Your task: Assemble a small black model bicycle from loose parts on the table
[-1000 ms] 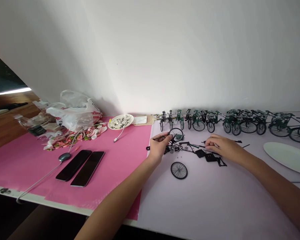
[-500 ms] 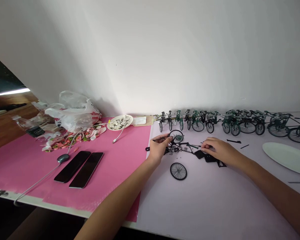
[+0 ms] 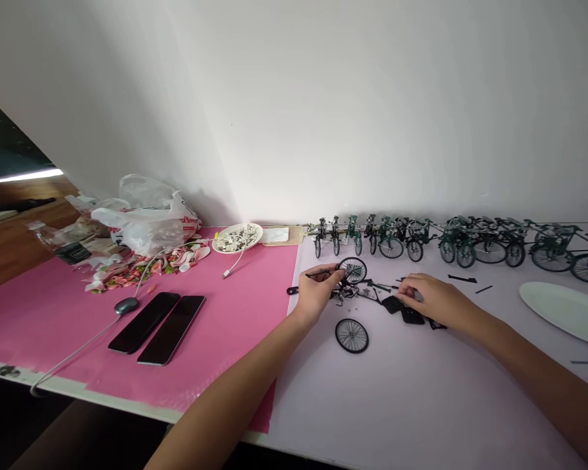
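My left hand [image 3: 316,290] is closed on a small model bicycle wheel [image 3: 353,269], pinched between thumb and fingers and tilted above the table. Thin black parts cross under those fingers. Below lie dark model bicycle parts [image 3: 345,294]. A second spoked wheel [image 3: 351,336] rests flat on the table, nearer to me. Fingers of my right hand [image 3: 421,297] are pressed together above black flat pieces [image 3: 412,316]; what they hold, if anything, is too small to make out. A thin dark frame part [image 3: 377,286] lies between the hands.
Several assembled model bicycles [image 3: 458,241] line the wall. A white oval plate [image 3: 563,313] lies at the right, near loose black strips [image 3: 463,279]. To the left are two phones [image 3: 171,329], a cable, a plate of small pieces [image 3: 238,227], coloured bits and plastic bags [image 3: 149,225].
The view has shifted slightly. The wheel in my left hand has tilted a little and moved slightly right. My right hand stays over the black pieces, fingers still together.
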A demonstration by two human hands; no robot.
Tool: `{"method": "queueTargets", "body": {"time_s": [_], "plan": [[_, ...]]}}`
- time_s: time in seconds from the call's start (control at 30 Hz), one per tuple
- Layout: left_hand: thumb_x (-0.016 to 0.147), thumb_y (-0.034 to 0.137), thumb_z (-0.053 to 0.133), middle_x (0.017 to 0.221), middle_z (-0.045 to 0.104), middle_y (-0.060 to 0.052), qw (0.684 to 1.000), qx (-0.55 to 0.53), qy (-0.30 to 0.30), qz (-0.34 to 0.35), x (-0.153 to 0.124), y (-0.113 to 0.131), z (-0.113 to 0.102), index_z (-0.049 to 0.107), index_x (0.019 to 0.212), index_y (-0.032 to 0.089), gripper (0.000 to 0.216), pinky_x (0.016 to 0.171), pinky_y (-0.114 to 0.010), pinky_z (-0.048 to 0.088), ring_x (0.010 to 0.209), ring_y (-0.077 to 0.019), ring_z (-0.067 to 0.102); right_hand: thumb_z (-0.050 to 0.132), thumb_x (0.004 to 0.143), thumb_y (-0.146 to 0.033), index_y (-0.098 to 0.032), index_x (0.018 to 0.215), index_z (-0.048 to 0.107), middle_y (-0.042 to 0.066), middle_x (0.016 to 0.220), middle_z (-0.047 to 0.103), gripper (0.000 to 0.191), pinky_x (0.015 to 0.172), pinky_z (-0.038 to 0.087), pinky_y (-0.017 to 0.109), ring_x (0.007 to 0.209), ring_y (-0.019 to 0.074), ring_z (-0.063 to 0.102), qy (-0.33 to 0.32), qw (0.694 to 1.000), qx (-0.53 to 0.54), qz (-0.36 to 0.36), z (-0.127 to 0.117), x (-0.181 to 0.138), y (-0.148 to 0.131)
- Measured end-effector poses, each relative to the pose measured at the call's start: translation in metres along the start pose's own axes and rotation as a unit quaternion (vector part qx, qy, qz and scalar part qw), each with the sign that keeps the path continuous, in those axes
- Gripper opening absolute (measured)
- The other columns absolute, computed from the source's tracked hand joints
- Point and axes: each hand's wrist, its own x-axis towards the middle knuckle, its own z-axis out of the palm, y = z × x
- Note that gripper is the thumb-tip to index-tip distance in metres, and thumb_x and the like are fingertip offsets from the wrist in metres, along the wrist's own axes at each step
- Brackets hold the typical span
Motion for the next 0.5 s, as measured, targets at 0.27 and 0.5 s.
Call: {"method": "queueTargets", "body": {"time_s": [0.27,0.5], "plan": [[0.055,0.035,0.093,0.07,0.069,-0.005,0.999,-0.023,-0.019,-0.025,-0.009,-0.001,0.011,0.08,0.086,0.012,0.041,0.06,-0.027,0.045,0.065,-0.0138,0.059,0.04,0.1,-0.044,-0.024,0.075,0.054,0.009,0.083,0.063,0.034,0.056,0.042,0.032,0.077,0.0257,0.061,0.024,0.999,-0.009,-0.038,0.015,-0.003,0.008],[0.06,0.033,0.091,0.07,0.07,-0.005,0.999,-0.001,-0.034,-0.014,-0.013,-0.005,0.012,0.08,0.085,0.013,0.034,0.063,-0.027,0.046,0.064,-0.0131,0.059,0.041,0.085,-0.012,-0.024,0.074,0.044,0.008,0.082,0.057,0.017,0.059,0.039,0.033,0.077,0.0241,0.053,0.027,0.994,-0.04,-0.094,0.019,-0.002,0.01]]}}
